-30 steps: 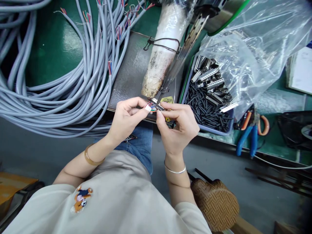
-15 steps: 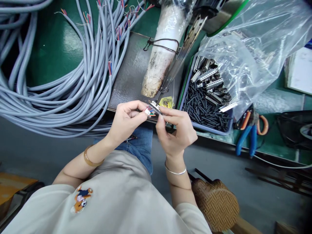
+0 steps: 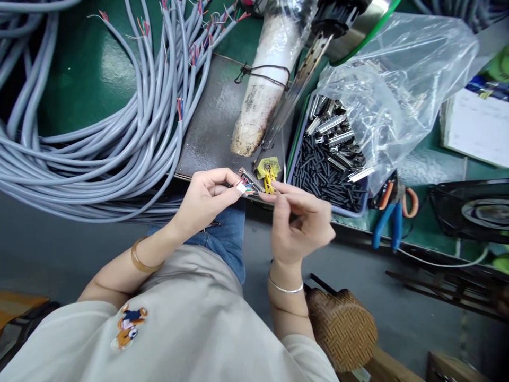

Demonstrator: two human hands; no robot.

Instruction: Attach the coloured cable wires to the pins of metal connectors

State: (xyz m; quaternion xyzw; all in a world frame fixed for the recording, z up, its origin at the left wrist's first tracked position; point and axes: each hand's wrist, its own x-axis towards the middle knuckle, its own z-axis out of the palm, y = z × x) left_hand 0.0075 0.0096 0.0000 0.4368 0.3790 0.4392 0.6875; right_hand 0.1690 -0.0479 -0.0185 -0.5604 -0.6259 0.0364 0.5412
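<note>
My left hand pinches thin coloured wires at the front edge of the bench. Just beyond the fingertips a metal connector with a row of pins touches the wires. My right hand is closed to the right of the connector, thumb and index finger pressed together; what they hold, if anything, is too small to make out. A yellow clip-like piece stands beside the connector, in front of a yellow patch. The tip of a soldering iron points down toward the patch.
Grey cables with stripped ends cover the left. A white wrapped roll lies behind my hands. The blue tray holds connectors and black sleeves beneath a plastic bag. Pliers lie right; a woven stool stands below.
My right hand has moved right, away from the connector and my left fingertips. The yellow clip-like piece now shows. The view has shifted slightly right.
</note>
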